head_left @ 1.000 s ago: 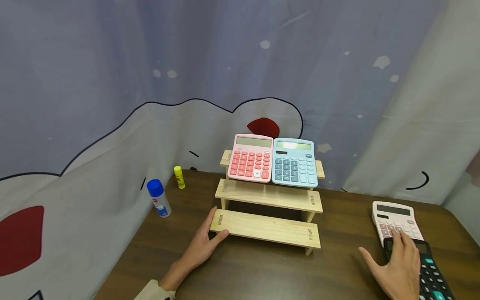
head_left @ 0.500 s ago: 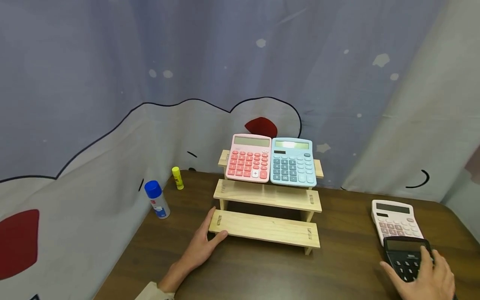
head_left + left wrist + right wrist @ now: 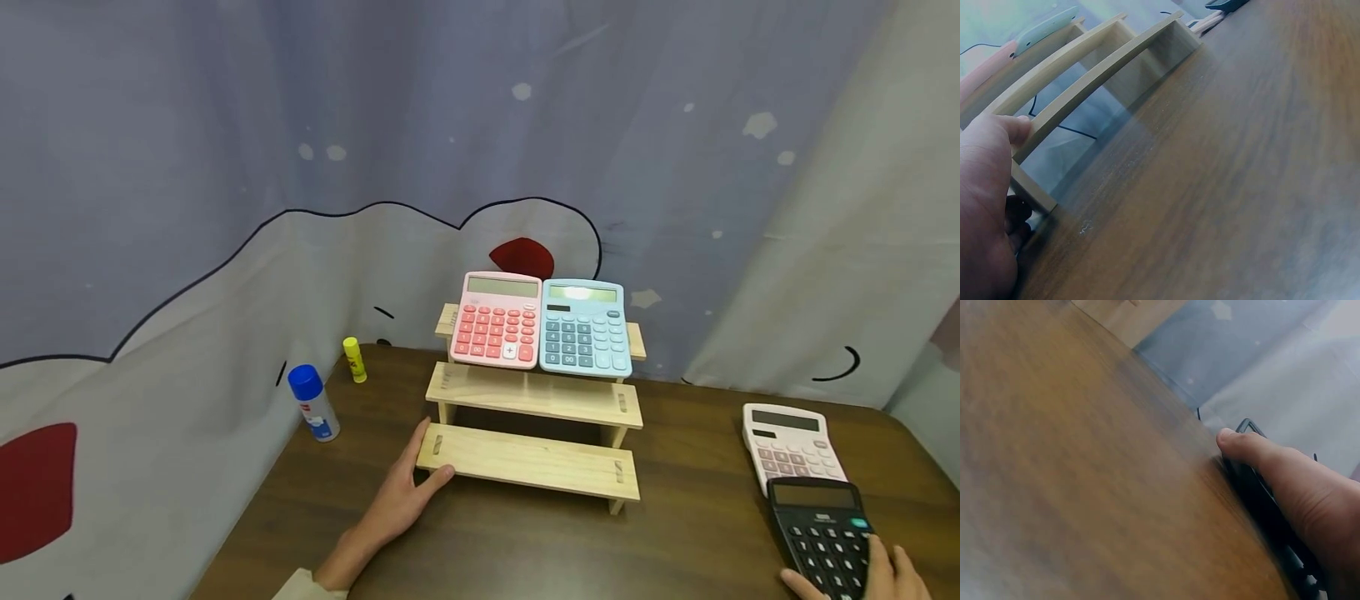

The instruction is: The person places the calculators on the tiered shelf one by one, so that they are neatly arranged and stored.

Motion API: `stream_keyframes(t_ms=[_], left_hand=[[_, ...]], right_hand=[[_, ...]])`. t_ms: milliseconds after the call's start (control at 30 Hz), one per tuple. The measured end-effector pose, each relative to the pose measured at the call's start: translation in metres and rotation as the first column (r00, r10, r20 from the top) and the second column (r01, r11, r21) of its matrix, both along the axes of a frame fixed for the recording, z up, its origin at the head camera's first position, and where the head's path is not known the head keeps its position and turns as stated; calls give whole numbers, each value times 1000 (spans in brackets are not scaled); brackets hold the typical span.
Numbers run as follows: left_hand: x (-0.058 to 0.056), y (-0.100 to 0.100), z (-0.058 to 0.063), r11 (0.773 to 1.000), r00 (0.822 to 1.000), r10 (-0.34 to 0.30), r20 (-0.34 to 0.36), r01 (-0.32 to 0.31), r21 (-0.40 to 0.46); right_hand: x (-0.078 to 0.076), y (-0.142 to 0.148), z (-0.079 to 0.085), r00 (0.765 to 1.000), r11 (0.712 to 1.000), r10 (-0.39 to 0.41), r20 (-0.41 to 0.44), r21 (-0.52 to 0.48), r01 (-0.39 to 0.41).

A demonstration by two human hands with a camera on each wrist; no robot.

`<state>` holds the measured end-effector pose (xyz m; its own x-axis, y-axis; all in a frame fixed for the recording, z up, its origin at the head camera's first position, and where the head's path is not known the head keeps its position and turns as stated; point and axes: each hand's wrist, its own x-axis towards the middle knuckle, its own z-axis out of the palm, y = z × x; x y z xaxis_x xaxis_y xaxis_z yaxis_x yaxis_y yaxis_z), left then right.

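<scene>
A three-tier wooden stand (image 3: 536,458) is on the table. My left hand (image 3: 397,504) grips the left end of its lowest board, thumb on the front edge; the left wrist view shows the fingers behind the end leg (image 3: 1034,189). A pink calculator (image 3: 496,323) and a light blue calculator (image 3: 586,329) lean side by side on the top tier. At the right, my right hand (image 3: 892,575) straddles the lower part of a black calculator (image 3: 821,529), thumb (image 3: 1241,445) along its left edge, fingers over its right side. The black calculator's top overlaps a white-pink calculator (image 3: 791,446).
A white bottle with a blue cap (image 3: 316,404) and a yellow glue stick (image 3: 355,360) stand left of the stand. Brown wood tabletop (image 3: 540,550) lies before it. A patterned curtain (image 3: 420,125) hangs directly behind the table and along its left side.
My right hand has moved down and to the right, off the white-pink calculator's keys to the black calculator's lower part. The left hand keeps its place on the stand.
</scene>
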<state>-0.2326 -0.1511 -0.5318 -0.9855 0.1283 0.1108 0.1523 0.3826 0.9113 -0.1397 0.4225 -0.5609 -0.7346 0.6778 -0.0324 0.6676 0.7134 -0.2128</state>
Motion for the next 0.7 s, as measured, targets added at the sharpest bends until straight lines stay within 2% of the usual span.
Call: stream_keyframes(t_ms=[233,433,700], left_hand=[[-1,0,2,1000,1000,0,3,0,-2],[-1,0,2,1000,1000,1,3,-1,-4],[0,0,1,1000,1000,3,9,-3,0]], right_hand=[[4,-8,1,1000,996,21,-18,89,-19],[1,-1,-1,998,996,53,21,77,-54],[1,-5,4,997,994,73,-23,78,-71]])
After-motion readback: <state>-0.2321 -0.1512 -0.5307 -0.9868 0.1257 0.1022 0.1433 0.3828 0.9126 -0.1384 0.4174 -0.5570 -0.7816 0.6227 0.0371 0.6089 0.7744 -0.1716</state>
